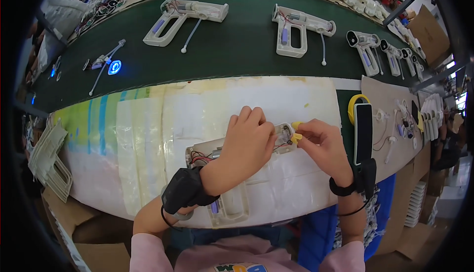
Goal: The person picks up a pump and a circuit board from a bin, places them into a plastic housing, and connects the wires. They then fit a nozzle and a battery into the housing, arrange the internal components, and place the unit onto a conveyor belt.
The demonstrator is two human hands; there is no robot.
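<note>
A worker bends over a film-covered worktable, both hands busy at an open white housing that lies near the middle of the table's near edge, handle toward the worker and hollow side up, presumably so the parts inside can be reached. The right hand pinches a small yellow piece between thumb and forefinger at the housing's right end, a grip that seems suited to fine work in a tight space. The left hand arches over the housing's body, likely to steady it; its fingertips are partly hidden, and whether they grasp anything cannot be told. Red wires show at the housing's left end.

Beyond the worktable's far edge, a green belt carries similar half-shells, laid open side up, perhaps to keep their loose parts seated. At the table's right side, a dark-screened phone stands out beside a yellow tape roll. At its left end lean stacked white shells, and below its near edge, to the right, sits a blue bin, apparently placed within easy reach.
</note>
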